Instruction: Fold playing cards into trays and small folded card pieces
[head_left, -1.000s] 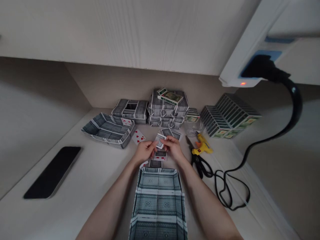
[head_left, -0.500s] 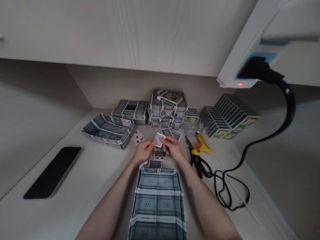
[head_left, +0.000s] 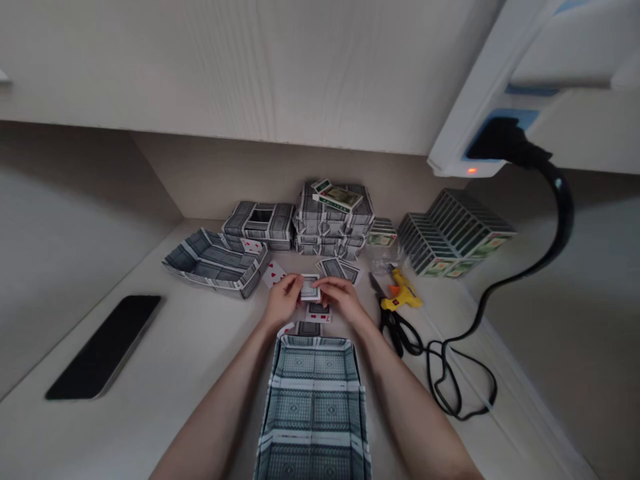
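My left hand (head_left: pixel 283 299) and my right hand (head_left: pixel 338 298) pinch one small playing card (head_left: pixel 310 287) between them, back side up, just above the desk (head_left: pixel 150 373). A few loose cards (head_left: pixel 318 312) lie under the hands. Close to me, between my forearms, stands an open box made of grey-patterned cards (head_left: pixel 314 400). Both hands have their fingers closed on the card's edges.
A second card tray (head_left: pixel 215 261) sits at left, with stacked card boxes (head_left: pixel 334 220) and a holed card box (head_left: pixel 261 221) behind. Rows of card packs (head_left: pixel 455 233) stand right. A yellow glue gun (head_left: pixel 403 293), black scissors (head_left: pixel 397 330) and a black cable (head_left: pixel 465 380) lie right; a phone (head_left: pixel 104 345) left.
The card has turned from tilted to lying flat between my fingers, and both hands have shifted slightly left and away from me.
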`<state>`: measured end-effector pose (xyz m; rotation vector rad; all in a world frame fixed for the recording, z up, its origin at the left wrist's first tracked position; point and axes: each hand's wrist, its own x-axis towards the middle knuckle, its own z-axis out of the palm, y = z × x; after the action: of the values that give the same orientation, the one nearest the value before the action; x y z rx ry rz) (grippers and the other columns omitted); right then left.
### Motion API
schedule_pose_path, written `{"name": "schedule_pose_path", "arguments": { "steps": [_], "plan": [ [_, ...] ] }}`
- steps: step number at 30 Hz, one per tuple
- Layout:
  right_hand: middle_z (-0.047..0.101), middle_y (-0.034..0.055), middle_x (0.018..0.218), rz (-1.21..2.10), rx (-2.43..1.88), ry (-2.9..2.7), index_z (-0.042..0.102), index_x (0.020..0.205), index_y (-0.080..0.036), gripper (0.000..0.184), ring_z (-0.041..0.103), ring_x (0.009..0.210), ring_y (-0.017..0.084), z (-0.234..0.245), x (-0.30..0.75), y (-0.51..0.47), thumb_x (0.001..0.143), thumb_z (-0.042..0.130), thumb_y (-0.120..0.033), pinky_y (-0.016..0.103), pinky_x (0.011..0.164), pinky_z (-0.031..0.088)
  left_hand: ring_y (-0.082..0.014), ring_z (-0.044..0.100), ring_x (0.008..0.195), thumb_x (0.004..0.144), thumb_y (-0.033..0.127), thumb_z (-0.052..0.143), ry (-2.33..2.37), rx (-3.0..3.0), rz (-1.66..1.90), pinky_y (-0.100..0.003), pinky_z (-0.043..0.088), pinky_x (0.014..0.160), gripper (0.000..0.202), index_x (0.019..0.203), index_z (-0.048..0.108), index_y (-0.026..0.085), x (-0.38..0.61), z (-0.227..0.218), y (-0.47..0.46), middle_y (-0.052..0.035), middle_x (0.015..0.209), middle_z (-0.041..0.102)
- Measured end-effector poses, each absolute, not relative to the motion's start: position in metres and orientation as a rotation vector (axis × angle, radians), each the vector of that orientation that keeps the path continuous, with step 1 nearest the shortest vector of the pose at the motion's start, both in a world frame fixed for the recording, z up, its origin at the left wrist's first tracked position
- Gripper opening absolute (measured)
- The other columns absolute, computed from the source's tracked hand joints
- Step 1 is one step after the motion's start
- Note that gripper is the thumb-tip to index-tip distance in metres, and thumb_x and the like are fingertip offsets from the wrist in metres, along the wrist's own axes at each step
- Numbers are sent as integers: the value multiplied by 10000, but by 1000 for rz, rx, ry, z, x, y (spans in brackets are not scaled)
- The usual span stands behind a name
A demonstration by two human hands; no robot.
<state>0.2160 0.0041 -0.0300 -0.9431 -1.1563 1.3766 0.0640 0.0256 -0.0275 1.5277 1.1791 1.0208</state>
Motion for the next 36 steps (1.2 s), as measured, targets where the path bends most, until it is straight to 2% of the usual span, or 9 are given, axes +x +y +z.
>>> {"name": "schedule_pose_path", "arguments": {
  "steps": [2, 5, 7, 10, 15, 19, 25, 32, 36],
  "plan": [
    [548, -49, 549, 1345, -980, -1120, 573, 744, -180, 165, 462, 404, 65, -31, 213, 6, 648, 615, -308, 187, 396, 367, -93, 455, 451, 773, 429, 416, 1204, 1546, 1025, -196, 361, 436, 290, 760, 533, 164, 64, -27, 26, 44, 496, 482],
    [550, -79, 548, 1330, -1020, -1039, 485, 778, -209, 309, 464, 387, 65, -33, 208, 10, 573, 682, -330, 180, 382, 375, -106, 495, 515, 772, 428, 411, 1236, 1570, 1033, -197, 386, 473, 296, 780, 536, 159, 64, -28, 26, 22, 552, 531],
    [556, -80, 522, 1350, -1044, -1046, 475, 803, -207, 354, 471, 383, 69, -32, 207, 11, 560, 694, -343, 180, 390, 381, -113, 514, 561, 775, 424, 408, 1246, 1592, 1043, -200, 401, 506, 297, 780, 538, 157, 64, -29, 27, 7, 607, 558],
    [551, -65, 468, 1398, -1068, -1127, 489, 725, -183, 301, 477, 378, 72, -32, 206, 9, 582, 679, -367, 183, 405, 382, -112, 513, 589, 781, 414, 403, 1263, 1660, 1068, -200, 404, 542, 291, 755, 537, 158, 65, -31, 27, -1, 647, 564],
    [548, -60, 458, 1436, -1095, -1288, 522, 674, -174, 271, 489, 397, 81, -34, 206, 6, 574, 682, -369, 189, 419, 373, -91, 455, 541, 774, 426, 417, 1329, 1819, 1038, -189, 350, 513, 301, 657, 513, 166, 65, -30, 24, 28, 567, 505],
    [533, -64, 462, 1410, -1098, -1376, 550, 680, -171, 233, 477, 407, 79, -35, 205, 6, 606, 662, -362, 188, 423, 360, -78, 384, 494, 775, 434, 408, 1378, 1906, 1016, -189, 291, 478, 339, 565, 427, 169, 64, -29, 23, 51, 500, 407],
    [529, -60, 463, 1353, -1121, -1370, 580, 683, -174, 197, 466, 402, 79, -39, 204, 8, 628, 644, -353, 192, 420, 359, -74, 327, 470, 777, 431, 399, 1412, 1950, 991, -196, 256, 462, 361, 528, 377, 171, 64, -29, 24, 57, 473, 339],
    [511, -57, 401, 1328, -1141, -1208, 557, 615, -175, 239, 427, 351, 75, -36, 203, 8, 600, 654, -393, 194, 391, 340, -84, 417, 533, 787, 424, 396, 1359, 1880, 975, -181, 328, 502, 305, 656, 504, 171, 64, -29, 22, 38, 545, 464],
    [506, -53, 400, 1317, -1136, -1185, 549, 602, -177, 247, 424, 349, 73, -33, 205, 7, 605, 652, -402, 192, 387, 337, -104, 485, 604, 799, 378, 379, 1252, 1840, 991, -191, 382, 560, 259, 739, 525, 173, 62, -34, 24, 16, 631, 539]
  ]
}}
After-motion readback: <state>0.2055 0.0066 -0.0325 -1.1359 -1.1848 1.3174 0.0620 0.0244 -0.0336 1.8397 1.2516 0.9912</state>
